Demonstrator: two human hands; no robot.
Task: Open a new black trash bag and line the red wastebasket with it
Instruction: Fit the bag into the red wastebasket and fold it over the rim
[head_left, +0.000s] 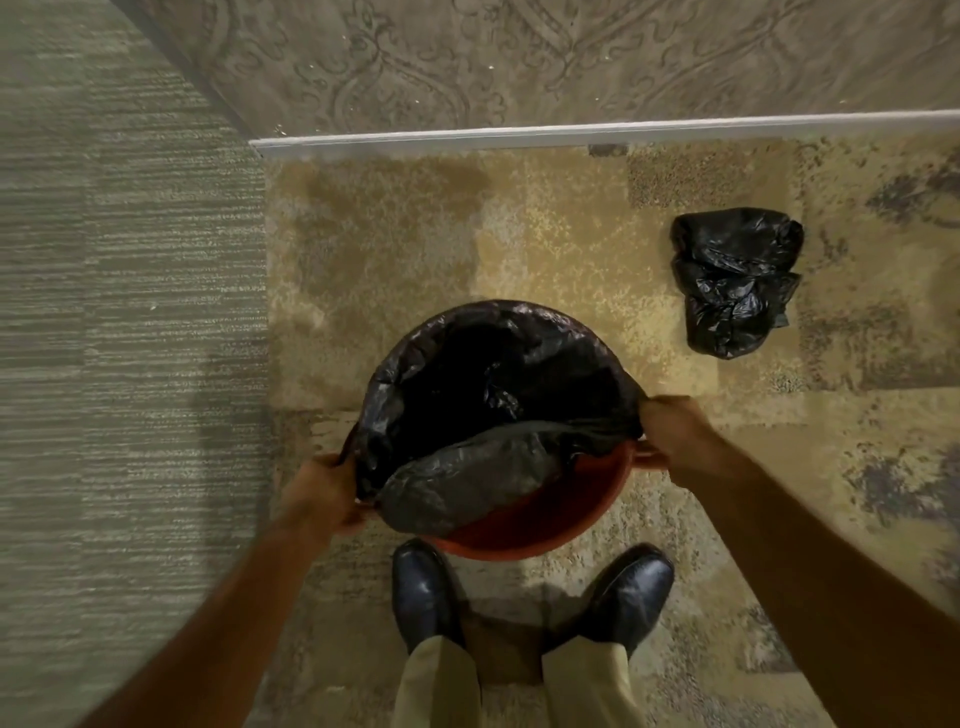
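Fingers of the left hand (324, 493) curled tight on the black trash bag (467, 395), pinching its edge at the left side of the red wastebasket (545, 525). Fingers of the right hand (672, 434) closed too, gripping the bag's edge at the right side of the rim, maybe pressing on the red rim as well; hard to tell from here. Both arms reaching down and forward, one on each side of the basket.

Black trash bag open wide, sitting inside the red wastebasket. Already folded over the rim at the far side and round toward both hands. Not over the rim at the near side: a loose gray-black flap hanging down inside there, with bare red wall and red rim showing below it. Deep and dark in the middle of the bag.

Red wastebasket standing on a tan, patchy carpet (415, 234), just in front of two dark shiny shoes (423, 592). Light trouser legs (441, 686) above the shoes.

Another black bag (735, 280), scrunched into a lump, lying on the carpet off to the far right, well apart from the basket. A white strip (571, 134) running along the bottom of a patterned wall (467, 57) at the back. Gray striped wall on the left (104, 260).
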